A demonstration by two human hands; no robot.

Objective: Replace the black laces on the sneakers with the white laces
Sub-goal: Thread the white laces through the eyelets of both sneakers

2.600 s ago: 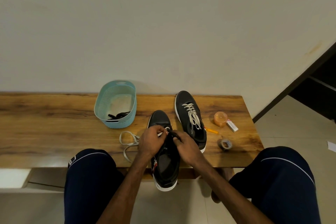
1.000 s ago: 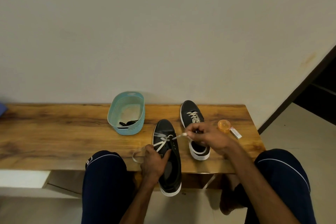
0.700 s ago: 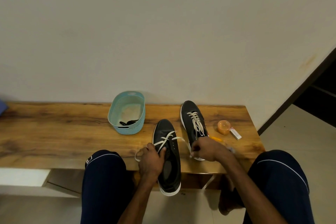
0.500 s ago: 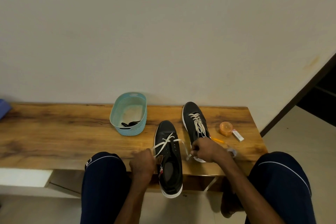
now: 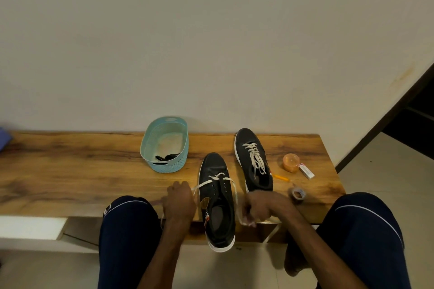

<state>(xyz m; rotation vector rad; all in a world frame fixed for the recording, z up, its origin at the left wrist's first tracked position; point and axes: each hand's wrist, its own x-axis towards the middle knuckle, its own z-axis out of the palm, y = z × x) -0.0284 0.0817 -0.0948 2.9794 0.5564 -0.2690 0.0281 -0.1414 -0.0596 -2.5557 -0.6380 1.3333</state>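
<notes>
Two black sneakers lie on the wooden table (image 5: 70, 171). The near sneaker (image 5: 217, 199) hangs over the front edge, with a white lace (image 5: 219, 178) threaded through its farthest eyelets. My left hand (image 5: 179, 202) grips the lace's left end beside the shoe. My right hand (image 5: 263, 206) grips the right end and holds it down near the table edge. The far sneaker (image 5: 253, 159) is fully laced in white. Black laces (image 5: 166, 157) lie in the teal basket (image 5: 164, 144).
To the right of the sneakers are an orange round container (image 5: 291, 162), a small white box (image 5: 306, 171), an orange pen (image 5: 280, 178) and a tape roll (image 5: 298, 193). My knees flank the near sneaker. A dark doorway stands at the right.
Both hands have pulled the white lace ends back toward me and down. The right hand came from over the far sneaker to the table's front edge.
</notes>
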